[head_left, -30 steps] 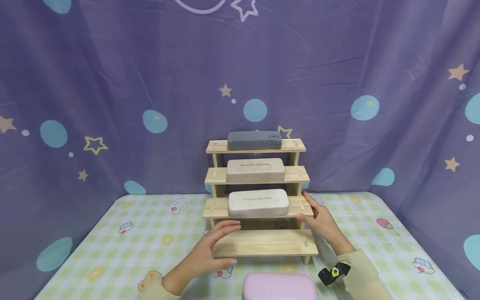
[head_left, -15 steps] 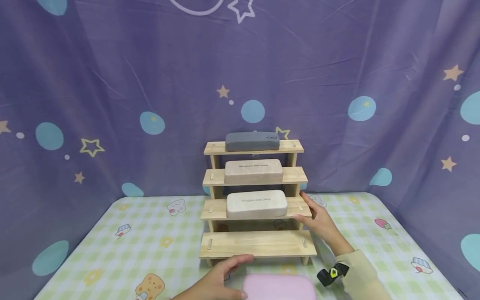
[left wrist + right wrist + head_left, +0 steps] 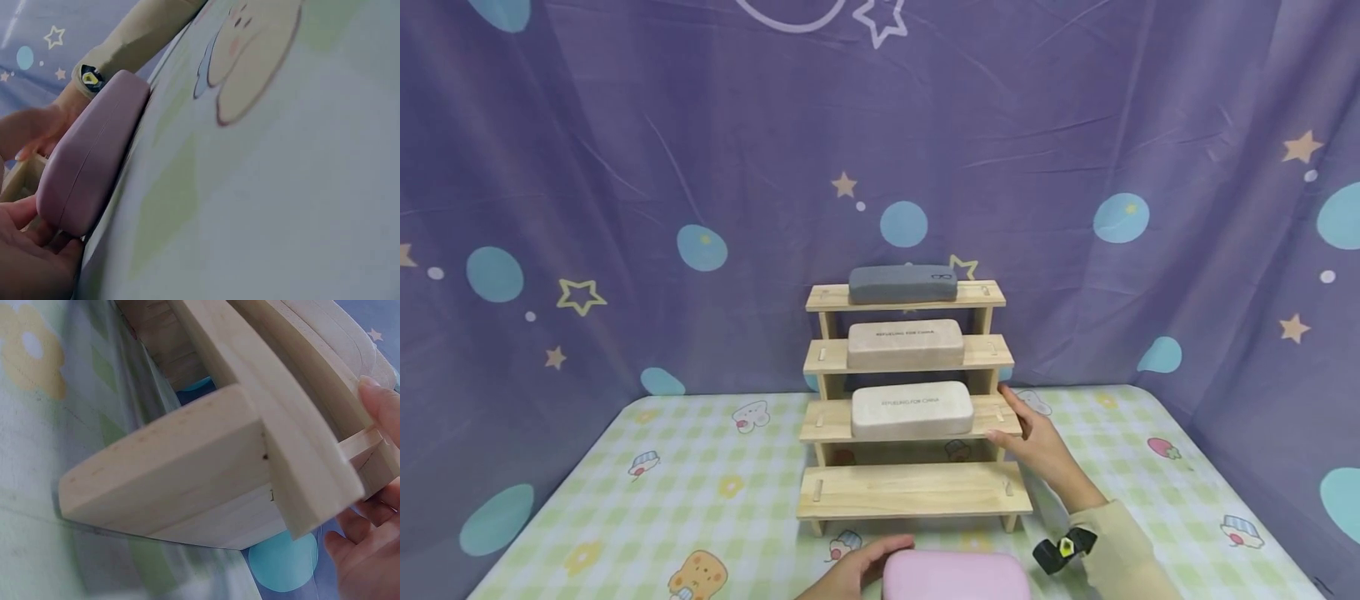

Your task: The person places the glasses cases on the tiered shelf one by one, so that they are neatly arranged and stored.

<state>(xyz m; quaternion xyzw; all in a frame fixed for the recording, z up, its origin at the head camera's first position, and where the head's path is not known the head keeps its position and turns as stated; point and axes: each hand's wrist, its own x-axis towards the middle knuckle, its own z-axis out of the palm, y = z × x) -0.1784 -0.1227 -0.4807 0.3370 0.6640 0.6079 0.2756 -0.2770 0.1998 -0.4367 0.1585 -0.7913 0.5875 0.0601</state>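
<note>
A pink glasses case (image 3: 957, 575) lies at the front edge of the head view. My left hand (image 3: 859, 573) holds its left end; the left wrist view shows the fingers (image 3: 24, 211) bent against the case (image 3: 94, 156). Behind it stands a stepped wooden display stand (image 3: 914, 490). My right hand (image 3: 1043, 448) grips the stand's right side at the second-lowest shelf, with the thumb at the shelf end in the right wrist view. A white glasses case (image 3: 912, 410) sits on that shelf, a beige one (image 3: 906, 345) above it, and a grey-blue one (image 3: 903, 284) on top.
The bottom shelf (image 3: 294, 437) is bare wood. A checked tablecloth (image 3: 715, 450) with printed cartoons covers the table. Close behind the stand hangs a purple curtain (image 3: 760, 200), which also rises at both sides. A black strap (image 3: 1064, 550) is on the right wrist.
My left hand has moved from the left of the bottom shelf down and toward me to the pink glasses case. The right hand has kept its grip on the stand.
</note>
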